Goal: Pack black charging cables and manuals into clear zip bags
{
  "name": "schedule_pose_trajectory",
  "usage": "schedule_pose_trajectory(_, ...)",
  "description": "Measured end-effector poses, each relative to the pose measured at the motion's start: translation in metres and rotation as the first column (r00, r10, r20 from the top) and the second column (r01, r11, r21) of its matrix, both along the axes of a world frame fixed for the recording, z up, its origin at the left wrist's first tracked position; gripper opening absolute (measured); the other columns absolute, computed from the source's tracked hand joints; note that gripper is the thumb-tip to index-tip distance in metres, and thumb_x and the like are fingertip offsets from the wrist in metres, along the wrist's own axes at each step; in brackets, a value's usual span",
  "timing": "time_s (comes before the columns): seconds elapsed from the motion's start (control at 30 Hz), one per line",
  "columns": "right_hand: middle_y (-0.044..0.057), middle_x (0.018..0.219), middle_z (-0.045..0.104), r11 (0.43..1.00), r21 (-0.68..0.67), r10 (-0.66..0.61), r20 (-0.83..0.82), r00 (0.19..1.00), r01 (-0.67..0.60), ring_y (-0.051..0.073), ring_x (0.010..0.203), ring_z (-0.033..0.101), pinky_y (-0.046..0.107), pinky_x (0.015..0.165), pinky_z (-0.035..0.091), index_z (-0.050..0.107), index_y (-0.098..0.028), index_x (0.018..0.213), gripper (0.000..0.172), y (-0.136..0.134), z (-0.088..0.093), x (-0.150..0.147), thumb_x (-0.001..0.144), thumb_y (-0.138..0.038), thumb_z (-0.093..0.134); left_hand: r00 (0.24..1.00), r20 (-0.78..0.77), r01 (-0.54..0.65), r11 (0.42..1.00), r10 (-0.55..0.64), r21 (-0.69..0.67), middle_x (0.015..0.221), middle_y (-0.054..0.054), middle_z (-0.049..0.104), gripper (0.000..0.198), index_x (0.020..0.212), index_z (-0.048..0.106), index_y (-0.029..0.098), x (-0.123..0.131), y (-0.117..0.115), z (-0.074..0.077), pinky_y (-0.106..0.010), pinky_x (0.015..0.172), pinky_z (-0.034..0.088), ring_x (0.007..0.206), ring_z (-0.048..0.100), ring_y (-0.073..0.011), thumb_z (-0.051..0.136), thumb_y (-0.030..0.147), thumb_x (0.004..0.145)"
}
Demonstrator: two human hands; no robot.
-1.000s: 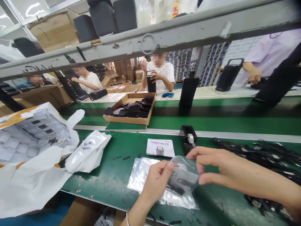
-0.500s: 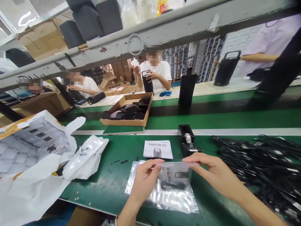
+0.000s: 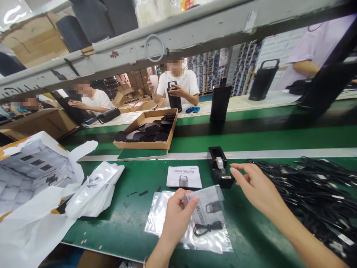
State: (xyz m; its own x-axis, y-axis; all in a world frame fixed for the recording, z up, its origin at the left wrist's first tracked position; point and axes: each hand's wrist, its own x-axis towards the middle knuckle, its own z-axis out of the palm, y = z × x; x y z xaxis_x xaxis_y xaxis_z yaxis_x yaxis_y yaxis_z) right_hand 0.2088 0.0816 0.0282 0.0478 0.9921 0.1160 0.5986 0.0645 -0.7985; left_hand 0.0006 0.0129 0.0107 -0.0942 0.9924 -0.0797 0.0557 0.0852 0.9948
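Observation:
My left hand pinches the upper left part of a clear plastic bag, which holds a printed booklet and a coiled black cable. Other clear bags lie flat beneath it. My right hand is off the bag, beside the black tape dispenser; its thumb and forefinger are near the dispenser's front end, and whether something thin is between them cannot be made out. Behind the bag lies a stack of white booklets with a speaker picture.
Black cables are heaped at the right. White pouches and an open wrapped package lie left. Beyond are a cardboard tray of black pieces, black speakers and several people. A grey beam crosses above.
My right hand has let go of the bag and moved up and right to the tape dispenser. The bag stays in my left hand, now tilted. The view has shifted slightly.

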Motion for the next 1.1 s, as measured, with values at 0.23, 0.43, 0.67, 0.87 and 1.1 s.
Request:
schedule_pose_trajectory(0.23, -0.002, 0.048, 0.055, 0.968, -0.225, 0.072, -0.155, 0.985, -0.107, 0.017, 0.046, 0.058, 0.032, 0.052, 0.048, 0.057, -0.021, 0.063, 0.03, 0.02, 0.004, -0.009, 0.075, -0.048, 0.054, 0.97, 0.196, -0.136, 0.989, 0.144, -0.053, 0.066, 0.0, 0.061, 0.029, 0.081, 0.059, 0.015, 0.008, -0.006, -0.009, -0.023, 0.056, 0.045, 0.061, 0.058, -0.0143, 0.059, 0.044, 0.079)
schedule_pose_trajectory(0.43, 0.009, 0.104, 0.063, 0.981, -0.135, 0.096, -0.301, 0.949, -0.142, 0.025, 0.102, 0.059, 0.036, 0.084, 0.048, 0.063, -0.02, 0.075, 0.033, -0.006, -0.017, -0.014, 0.077, -0.05, 0.052, 0.962, 0.224, -0.146, 0.987, 0.158, -0.068, 0.07, -0.002, 0.065, 0.028, 0.085, 0.056, 0.015, 0.01, -0.004, -0.011, -0.025, 0.059, 0.048, 0.063, 0.062, -0.0155, 0.058, 0.042, 0.08)
schedule_pose_trajectory(0.67, 0.007, 0.077, 0.062, 0.99, -0.099, 0.092, -0.033, 0.995, -0.095, 0.025, 0.074, 0.06, 0.039, 0.068, 0.046, 0.064, -0.021, 0.065, 0.023, -0.028, -0.028, -0.006, 0.075, -0.04, 0.055, 0.964, 0.209, -0.156, 0.987, 0.162, -0.045, 0.068, 0.0, 0.062, 0.026, 0.084, 0.053, 0.016, 0.01, -0.005, -0.008, -0.023, 0.057, 0.046, 0.062, 0.059, -0.0143, 0.056, 0.041, 0.082)
schedule_pose_trajectory(0.87, -0.008, 0.06, 0.052, 0.899, -0.159, 0.263, -0.547, 0.795, -0.407, 0.012, 0.048, 0.05, 0.026, 0.051, 0.043, 0.04, -0.023, 0.12, 0.046, -0.062, -0.001, -0.042, 0.078, -0.033, 0.056, 0.973, 0.12, -0.2, 0.98, 0.197, 0.013, 0.062, 0.003, 0.055, 0.026, 0.076, 0.054, 0.016, 0.015, -0.01, -0.002, -0.02, 0.054, 0.042, 0.057, 0.052, -0.0114, 0.057, 0.042, 0.08)
schedule_pose_trajectory(1.1, -0.009, 0.052, 0.054, 0.922, -0.274, 0.206, -0.253, 0.945, -0.274, 0.013, 0.038, 0.051, 0.027, 0.046, 0.038, 0.038, -0.025, 0.083, 0.024, -0.052, -0.015, -0.071, 0.08, -0.047, 0.048, 0.972, 0.137, -0.19, 0.982, 0.189, -0.005, 0.061, 0.004, 0.053, 0.028, 0.077, 0.054, 0.017, 0.017, -0.016, -0.001, -0.02, 0.051, 0.041, 0.053, 0.051, -0.0112, 0.058, 0.044, 0.079)
